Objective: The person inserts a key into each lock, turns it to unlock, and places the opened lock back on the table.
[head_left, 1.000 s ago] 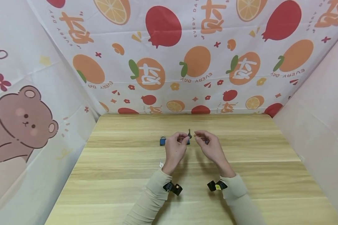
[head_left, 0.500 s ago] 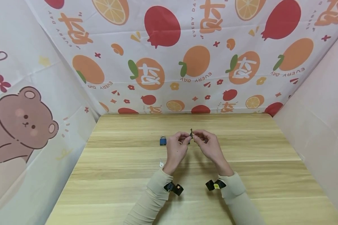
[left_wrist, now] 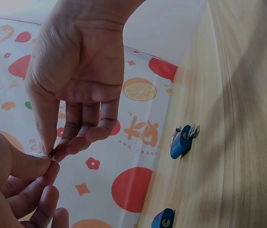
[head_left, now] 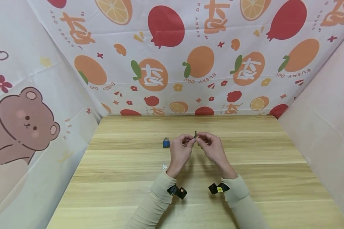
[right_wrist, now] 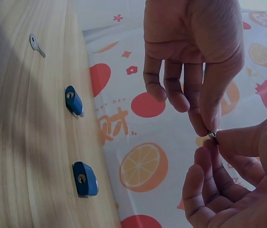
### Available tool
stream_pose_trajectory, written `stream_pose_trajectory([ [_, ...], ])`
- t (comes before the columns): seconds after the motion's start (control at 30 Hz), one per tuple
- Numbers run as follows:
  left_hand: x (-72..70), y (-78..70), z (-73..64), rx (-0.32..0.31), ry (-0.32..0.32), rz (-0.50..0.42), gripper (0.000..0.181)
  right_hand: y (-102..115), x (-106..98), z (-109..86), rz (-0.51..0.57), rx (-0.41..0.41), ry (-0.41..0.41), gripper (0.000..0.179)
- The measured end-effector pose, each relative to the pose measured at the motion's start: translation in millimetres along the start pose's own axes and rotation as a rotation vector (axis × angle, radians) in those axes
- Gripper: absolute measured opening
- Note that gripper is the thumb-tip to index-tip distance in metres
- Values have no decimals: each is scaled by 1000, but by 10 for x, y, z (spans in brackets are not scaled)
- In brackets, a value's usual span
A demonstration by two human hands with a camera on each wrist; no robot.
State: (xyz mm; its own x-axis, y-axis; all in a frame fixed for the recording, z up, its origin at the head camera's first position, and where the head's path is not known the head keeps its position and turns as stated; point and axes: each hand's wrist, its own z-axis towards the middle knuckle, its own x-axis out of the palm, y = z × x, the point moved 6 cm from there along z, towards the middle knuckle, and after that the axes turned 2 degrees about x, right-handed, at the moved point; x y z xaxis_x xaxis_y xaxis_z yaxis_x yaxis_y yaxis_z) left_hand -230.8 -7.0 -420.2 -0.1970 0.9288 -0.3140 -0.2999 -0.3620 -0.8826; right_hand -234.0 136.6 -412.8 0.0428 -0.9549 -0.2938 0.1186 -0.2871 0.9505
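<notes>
Metal piece (head_left: pixel 195 134), likely a key, juts upward between left hand (head_left: pixel 180 151) and right hand (head_left: pixel 214 150), both pinching it, equally near.

A white fruit-printed cloth (head_left: pixel 178 57) spans the upper frame above a pale wood-grained tabletop (head_left: pixel 117 171); a white bear-printed cloth (head_left: pixel 28 121) hangs left.
</notes>
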Motion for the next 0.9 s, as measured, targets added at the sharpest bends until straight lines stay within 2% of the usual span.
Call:
stream_pose_trajectory([
  [0.17,-2,-7,-2,18,-4,2,7,141,-10,-76,7,9,-9,22],
  [0.63,-1,-23,9,37,7,16,6,128,-5,-72,45,34,-22,20],
  [0.9,17,-31,23,14,60,15,7,-218,1,84,80,52,-37,21],
])
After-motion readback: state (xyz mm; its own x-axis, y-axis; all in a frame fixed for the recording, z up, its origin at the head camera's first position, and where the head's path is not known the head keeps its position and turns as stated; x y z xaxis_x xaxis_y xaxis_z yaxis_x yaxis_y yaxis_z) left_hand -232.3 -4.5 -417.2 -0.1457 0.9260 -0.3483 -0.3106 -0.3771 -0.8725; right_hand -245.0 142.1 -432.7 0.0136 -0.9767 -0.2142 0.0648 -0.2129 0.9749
